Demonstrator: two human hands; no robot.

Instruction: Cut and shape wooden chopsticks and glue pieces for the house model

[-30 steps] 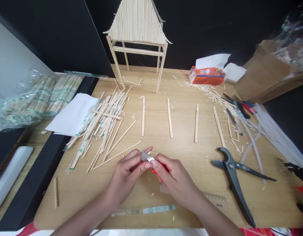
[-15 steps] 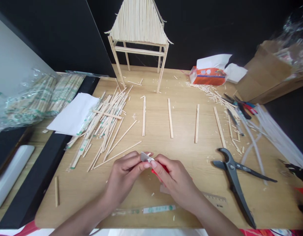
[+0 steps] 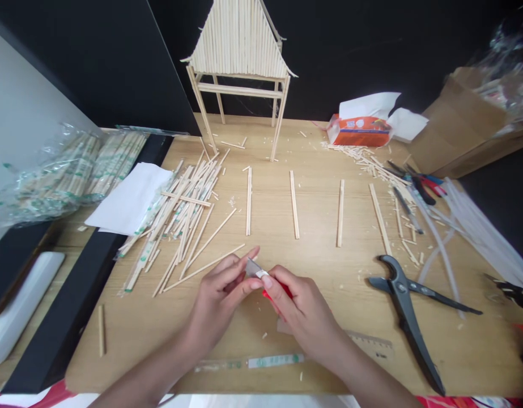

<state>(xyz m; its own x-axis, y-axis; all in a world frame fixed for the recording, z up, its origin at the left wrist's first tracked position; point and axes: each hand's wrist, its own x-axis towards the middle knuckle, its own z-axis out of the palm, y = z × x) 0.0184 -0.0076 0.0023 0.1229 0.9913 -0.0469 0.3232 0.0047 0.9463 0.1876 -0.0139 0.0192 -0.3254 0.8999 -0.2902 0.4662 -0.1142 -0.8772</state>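
Above the front part of the wooden table, my right hand (image 3: 297, 297) is closed on a red-handled cutter (image 3: 279, 297), its grey blade pointing up and left. My left hand (image 3: 221, 292) is beside the blade, with thumb and fingers pinched; whatever sits between them is too small or hidden to name. Beyond my hands, pairs of short sticks stand in a spaced row, lying on the table, among them one pair (image 3: 294, 204) near the middle. To the left lies a heap of loose and wrapped chopsticks (image 3: 187, 209).
A stick house model (image 3: 239, 51) stands at the back. Large black cutters (image 3: 408, 317) and a ruler (image 3: 369, 343) lie at the right. Also there are an orange tissue pack (image 3: 358, 131), a cardboard box (image 3: 460, 124), white paper (image 3: 129, 198) and bagged chopsticks (image 3: 61, 170).
My left index finger has lifted and straightened beside the blade. The blade now shows more clearly, and the camera view has shifted slightly.
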